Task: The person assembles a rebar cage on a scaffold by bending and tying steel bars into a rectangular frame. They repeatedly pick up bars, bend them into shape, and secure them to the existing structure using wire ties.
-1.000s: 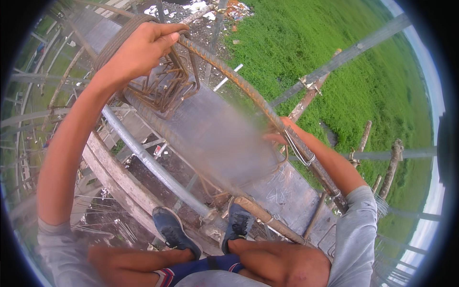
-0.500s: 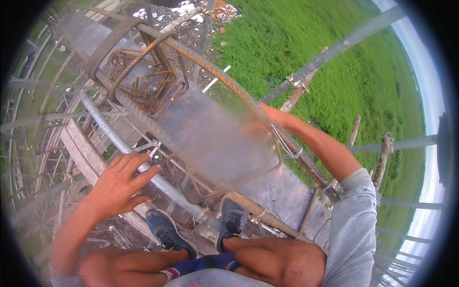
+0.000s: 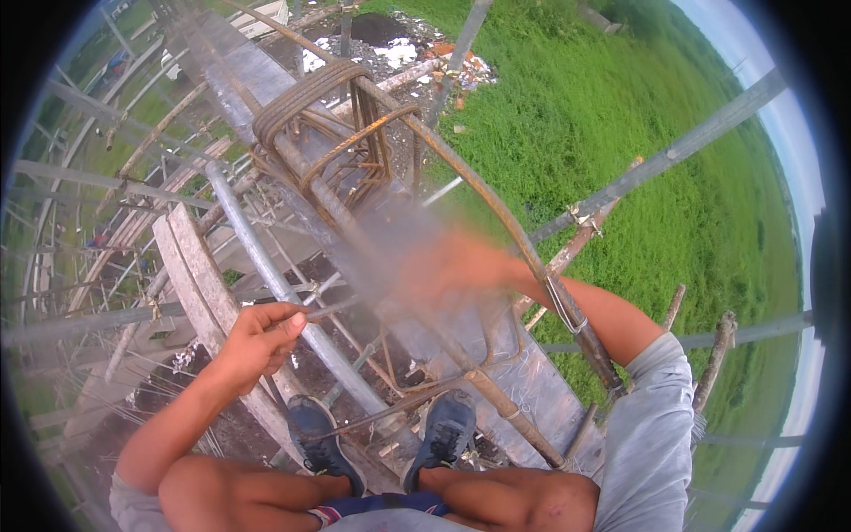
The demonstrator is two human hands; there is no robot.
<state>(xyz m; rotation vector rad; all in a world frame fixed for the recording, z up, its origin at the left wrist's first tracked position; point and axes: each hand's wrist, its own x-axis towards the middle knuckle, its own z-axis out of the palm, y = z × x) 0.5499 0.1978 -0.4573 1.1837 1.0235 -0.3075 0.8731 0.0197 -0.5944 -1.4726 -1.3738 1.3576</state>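
My left hand (image 3: 259, 348) is closed, thumb against fingers, on a thin bent steel bar that looks like a rebar stirrup (image 3: 368, 420). One side of it runs right from my fingertips; another drops past my left shoe. My right hand (image 3: 448, 270) is smeared by motion, its fingers unreadable. It reaches past the right-hand long rebar (image 3: 481, 191), between the two long bars. A bundle of rusty stirrups (image 3: 306, 99) is looped around both bars farther off, with a single stirrup (image 3: 359, 137) just nearer. Another bent bar (image 3: 503, 359) hangs below my right hand.
A grey metal plank (image 3: 541, 390) runs diagonally under the bars. My shoes (image 3: 443, 430) rest among scaffold poles, beside a shiny pipe (image 3: 257, 244) and pale boards (image 3: 199, 266). A slanted pole (image 3: 665, 155) crosses at right. Grass and rubble (image 3: 399, 53) lie far below.
My left hand has gone from spread fingers above the pipe to gripping the stirrup. My right hand has moved left, between the bars. The whole view has shifted.
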